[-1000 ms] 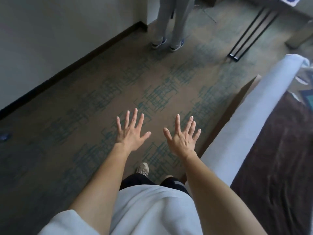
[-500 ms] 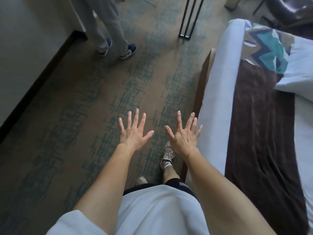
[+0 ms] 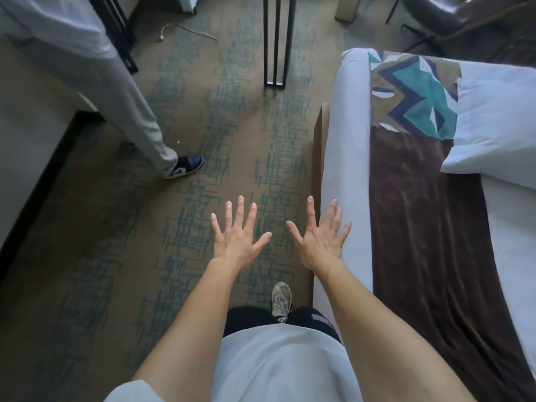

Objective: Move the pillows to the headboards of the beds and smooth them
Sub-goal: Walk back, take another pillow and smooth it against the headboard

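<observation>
My left hand [image 3: 236, 237] and my right hand [image 3: 320, 239] are held out in front of me over the carpet, palms down, fingers spread, holding nothing. A bed [image 3: 345, 169] with a white side runs along the right. On it lies a white pillow [image 3: 496, 120] at the upper right, partly over a patterned teal, navy and tan cushion [image 3: 412, 94]. A brown bed runner [image 3: 429, 242] stretches along the bed below the cushion. My right hand hovers beside the bed's near edge, well short of the pillow. No headboard is in sight.
Another person's legs in grey trousers and a dark sneaker [image 3: 185, 166] stand at the left. A black metal table leg [image 3: 275, 53] rises from the patterned carpet ahead. A dark chair [image 3: 452, 15] is at the top right. A wall with a dark baseboard [image 3: 34, 195] runs along the left.
The view has swung right and forward: the bed, cushion and white pillow now fill the right side, and the other person has shifted to the left. Both hands stay spread and empty.
</observation>
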